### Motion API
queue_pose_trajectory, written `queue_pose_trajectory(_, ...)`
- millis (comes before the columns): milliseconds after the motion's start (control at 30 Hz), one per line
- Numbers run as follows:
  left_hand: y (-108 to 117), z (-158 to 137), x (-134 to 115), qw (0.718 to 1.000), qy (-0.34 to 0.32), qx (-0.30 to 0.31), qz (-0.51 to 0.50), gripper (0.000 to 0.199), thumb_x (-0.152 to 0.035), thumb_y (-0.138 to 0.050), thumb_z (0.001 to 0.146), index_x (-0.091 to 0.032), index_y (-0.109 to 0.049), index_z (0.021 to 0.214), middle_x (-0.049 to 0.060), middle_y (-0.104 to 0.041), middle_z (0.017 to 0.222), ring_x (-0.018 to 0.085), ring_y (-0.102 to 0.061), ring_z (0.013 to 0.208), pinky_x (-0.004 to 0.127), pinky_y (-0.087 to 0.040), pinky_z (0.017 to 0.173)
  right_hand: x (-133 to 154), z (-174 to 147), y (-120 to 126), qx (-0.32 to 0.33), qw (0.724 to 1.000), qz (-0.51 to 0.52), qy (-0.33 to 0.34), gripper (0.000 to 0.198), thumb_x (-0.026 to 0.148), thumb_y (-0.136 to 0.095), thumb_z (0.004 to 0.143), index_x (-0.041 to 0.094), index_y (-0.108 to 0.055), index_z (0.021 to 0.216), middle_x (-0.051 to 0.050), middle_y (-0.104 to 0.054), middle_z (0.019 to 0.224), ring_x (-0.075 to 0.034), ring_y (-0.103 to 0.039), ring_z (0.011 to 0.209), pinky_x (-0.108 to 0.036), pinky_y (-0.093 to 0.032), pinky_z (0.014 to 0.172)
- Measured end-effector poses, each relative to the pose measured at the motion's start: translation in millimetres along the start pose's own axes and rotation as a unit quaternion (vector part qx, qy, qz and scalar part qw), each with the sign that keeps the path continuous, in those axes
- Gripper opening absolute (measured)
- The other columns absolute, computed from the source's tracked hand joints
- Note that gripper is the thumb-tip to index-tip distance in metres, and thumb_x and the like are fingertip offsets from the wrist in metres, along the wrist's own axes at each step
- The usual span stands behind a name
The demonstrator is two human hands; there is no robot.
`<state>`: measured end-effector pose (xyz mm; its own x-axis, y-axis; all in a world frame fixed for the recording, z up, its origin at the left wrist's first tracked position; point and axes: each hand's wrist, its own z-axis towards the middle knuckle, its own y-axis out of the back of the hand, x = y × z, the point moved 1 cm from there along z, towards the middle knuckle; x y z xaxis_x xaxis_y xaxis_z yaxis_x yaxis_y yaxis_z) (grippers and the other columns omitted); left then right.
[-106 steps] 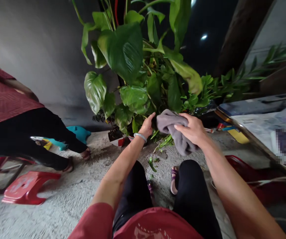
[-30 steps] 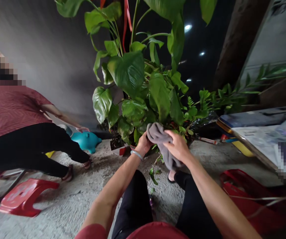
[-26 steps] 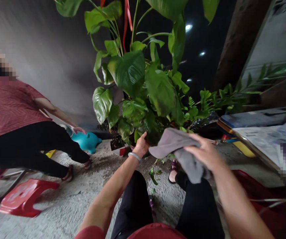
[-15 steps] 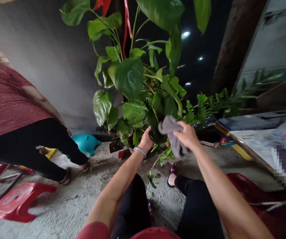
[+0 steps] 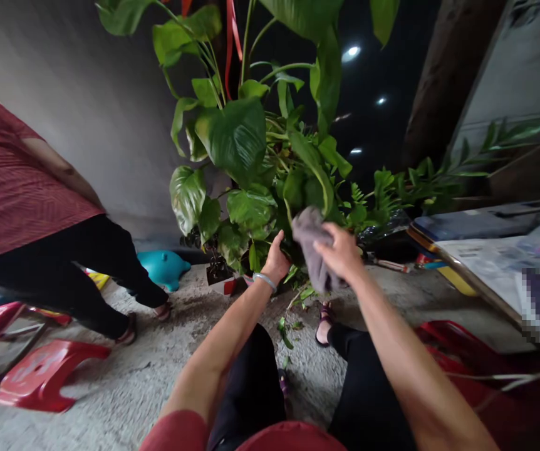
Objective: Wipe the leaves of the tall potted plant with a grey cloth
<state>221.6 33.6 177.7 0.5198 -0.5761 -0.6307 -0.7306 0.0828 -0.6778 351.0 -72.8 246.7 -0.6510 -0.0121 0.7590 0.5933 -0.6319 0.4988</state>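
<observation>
On the far left, a person (image 5: 25, 188) stands behind a red plastic stool (image 5: 44, 373). A blue toy animal (image 5: 164, 268) comes next, then a big green plant (image 5: 237, 141). The left hand (image 5: 277, 263) is right by its low part, thumb up; I cannot tell how the other fingers are. Just beside that hand, a gray cloth (image 5: 311, 247) hangs in front of the plant, pinched between the thumb and fingers of the right hand (image 5: 344, 252). Past it is a table (image 5: 490, 297).
</observation>
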Motion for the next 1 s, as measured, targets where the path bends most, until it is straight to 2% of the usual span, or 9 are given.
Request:
queue_pose_trajectory(67, 8.1, 1.4, -1.0, 1.0, 0.005, 0.002, -0.004, 0.046, -0.05, -0.062, 0.1, -0.012, -0.077, 0.121, 0.013, -0.084, 0.104, 0.031, -0.078, 0.11, 0.043, -0.057, 0.11, -8.4, -47.4, -6.7, 0.064, 0.998, 0.026, -0.006, 0.035, 0.018, -0.074, 0.069, 0.027, -0.08, 0.102, -0.009, -0.084, 0.104, -0.034, -0.08, 0.098, -0.051, -0.064, 0.095)
queue_pose_trajectory(167, 21.3, 1.6, -3.9, 1.0, -0.008, 0.001, -0.014, 0.047, -0.048, -0.063, 0.099, -0.012, -0.075, 0.128, 0.013, -0.083, 0.111, 0.031, -0.077, 0.113, 0.044, -0.057, 0.111, -25.5, -79.6, 32.4, 0.094, 0.987, 0.114, -0.068, 0.035, 0.033, -0.074, 0.069, 0.034, -0.082, 0.103, -0.005, -0.084, 0.111, -0.038, -0.079, 0.104, -0.056, -0.061, 0.1)
queue_pose_trajectory(267, 25.4, -0.1, -5.2, 1.0, -0.022, -0.001, -0.014, 0.047, -0.044, -0.062, 0.1, -0.013, -0.073, 0.133, 0.013, -0.083, 0.115, 0.03, -0.076, 0.118, 0.044, -0.056, 0.113, -20.8, -46.8, 80.5, -0.081, 0.989, 0.105, -0.072, 0.05, 0.036, -0.076, 0.063, 0.029, -0.08, 0.113, -0.007, -0.083, 0.108, -0.038, -0.076, 0.105, -0.059, -0.057, 0.103)
queue_pose_trajectory(367, 22.7, -1.3, -1.9, 0.999, -0.026, 0.015, -0.012, 0.045, -0.044, -0.064, 0.099, -0.013, -0.073, 0.131, 0.013, -0.083, 0.115, 0.029, -0.075, 0.119, 0.042, -0.055, 0.112, 4.7, -1.3, 74.7, -0.192, 0.978, 0.082, -0.007, 0.057, 0.032, -0.072, 0.072, 0.022, -0.072, 0.128, -0.012, -0.078, 0.128, -0.035, -0.07, 0.12, -0.053, -0.052, 0.111)
queue_pose_trajectory(467, 31.2, -3.4, 8.1, 0.999, -0.011, 0.05, -0.003, 0.042, -0.047, -0.063, 0.098, -0.015, -0.076, 0.123, 0.011, -0.083, 0.111, 0.029, -0.075, 0.116, 0.041, -0.056, 0.108, 16.0, -3.0, 18.6, -0.059, 0.995, 0.086, -0.001, 0.049, 0.023, -0.069, 0.074, 0.021, -0.071, 0.123, -0.015, -0.077, 0.131, -0.033, -0.07, 0.121, -0.049, -0.052, 0.112)
queue_pose_trajectory(600, 83.7, -19.9, 33.2, 0.997, 0.026, 0.02, 0.069, 0.034, -0.046, -0.06, 0.099, -0.018, -0.077, 0.109, 0.008, -0.081, 0.097, 0.025, -0.075, 0.094, 0.039, -0.057, 0.095, -23.9, -77.3, -35.1, 0.072, 0.986, 0.129, -0.075, 0.033, 0.031, -0.071, 0.068, 0.023, -0.076, 0.1, -0.011, -0.084, 0.1, -0.034, -0.077, 0.097, -0.048, -0.06, 0.094)
queue_pose_trajectory(767, 148.8, -60.0, 69.7, 0.992, 0.097, -0.005, 0.083, 0.03, -0.047, -0.073, 0.091, -0.019, -0.075, 0.101, 0.008, -0.077, 0.095, 0.021, -0.07, 0.083, 0.035, -0.053, 0.085, -85.6, -142.9, -16.1, 0.082, 0.937, 0.228, -0.252, 0.049, 0.05, -0.082, 0.06, 0.024, -0.078, 0.102, -0.01, -0.085, 0.106, -0.037, -0.076, 0.107, -0.047, -0.057, 0.097)
queue_pose_trajectory(933, 131.3, -85.4, 82.1, 0.996, -0.042, 0.049, 0.056, 0.049, -0.041, -0.091, 0.072, -0.021, -0.075, 0.114, 0.008, -0.079, 0.109, 0.024, -0.072, 0.094, 0.033, -0.053, 0.084, -79.2, -153.6, 2.4, 0.136, 0.884, 0.324, -0.308, 0.047, 0.049, -0.088, 0.061, 0.027, -0.081, 0.102, -0.007, -0.085, 0.106, -0.035, -0.075, 0.113, -0.046, -0.057, 0.103)
queue_pose_trajectory(1000, 115.2, -89.3, 83.8, 0.995, -0.05, 0.069, 0.059, 0.055, -0.038, -0.096, 0.065, -0.018, -0.075, 0.112, 0.01, -0.08, 0.107, 0.029, -0.074, 0.105, 0.036, -0.055, 0.092, -72.5, -162.5, 0.1, 0.152, 0.861, 0.373, -0.31, 0.037, 0.05, -0.087, 0.065, 0.031, -0.081, 0.096, -0.004, -0.084, 0.11, -0.034, -0.073, 0.118, -0.046, -0.056, 0.107)
